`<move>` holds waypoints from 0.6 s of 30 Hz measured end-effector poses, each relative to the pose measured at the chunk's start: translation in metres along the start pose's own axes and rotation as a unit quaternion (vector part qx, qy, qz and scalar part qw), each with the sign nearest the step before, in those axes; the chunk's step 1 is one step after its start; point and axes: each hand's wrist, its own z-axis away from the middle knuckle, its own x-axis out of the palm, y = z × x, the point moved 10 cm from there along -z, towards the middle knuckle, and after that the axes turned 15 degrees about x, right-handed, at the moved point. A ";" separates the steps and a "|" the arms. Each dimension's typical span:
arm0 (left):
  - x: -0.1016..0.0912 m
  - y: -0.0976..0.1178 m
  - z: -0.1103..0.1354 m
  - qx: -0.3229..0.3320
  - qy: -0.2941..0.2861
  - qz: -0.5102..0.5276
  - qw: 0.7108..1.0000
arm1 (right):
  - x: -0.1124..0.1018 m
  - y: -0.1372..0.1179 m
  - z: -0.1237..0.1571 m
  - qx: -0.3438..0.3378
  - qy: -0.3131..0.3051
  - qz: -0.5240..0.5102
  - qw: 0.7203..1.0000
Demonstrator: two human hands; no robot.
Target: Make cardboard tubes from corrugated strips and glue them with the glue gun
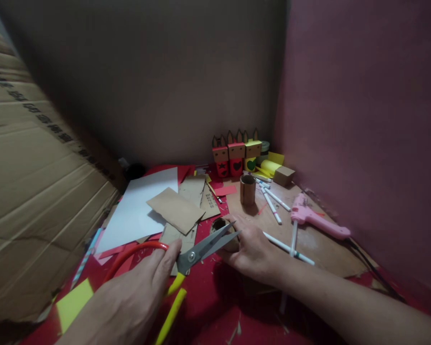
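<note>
My left hand (129,297) is closed round a pair of scissors (197,254) with one red handle loop and yellow on the other handle. Its blades are a little apart and point up to the right, passing in front of a brown cardboard tube (219,225). Whether metal touches cardboard I cannot tell. The fingers of my right hand (253,251) wrap round this tube from the right, hiding part of it. Another cardboard tube (247,191) stands upright just beyond.
Cardboard pieces (175,208) overlap white paper (140,201) on the left. Three decorated paper figures (236,160) stand at the back. Several white markers (273,206) and a pink glue gun (319,223) lie on a cardboard sheet (330,254) at right. A large carton (28,182) borders the left.
</note>
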 end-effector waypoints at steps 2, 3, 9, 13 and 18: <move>0.003 -0.002 0.002 -0.007 -0.005 0.009 1.000 | 0.000 0.000 -0.001 0.001 -0.003 0.005 1.000; 0.005 -0.002 0.004 -0.011 -0.009 0.015 1.000 | 0.000 0.000 -0.001 0.001 -0.003 0.007 1.000; 0.013 -0.001 0.013 -0.007 -0.017 0.049 0.999 | 0.001 0.001 -0.001 0.010 -0.013 0.008 1.000; 0.015 -0.010 0.021 -0.025 0.004 0.111 0.994 | -0.001 0.006 -0.004 0.045 -0.018 -0.012 0.999; 0.040 -0.047 0.035 -0.151 0.031 0.238 0.959 | 0.004 0.012 -0.006 0.141 -0.105 -0.205 0.963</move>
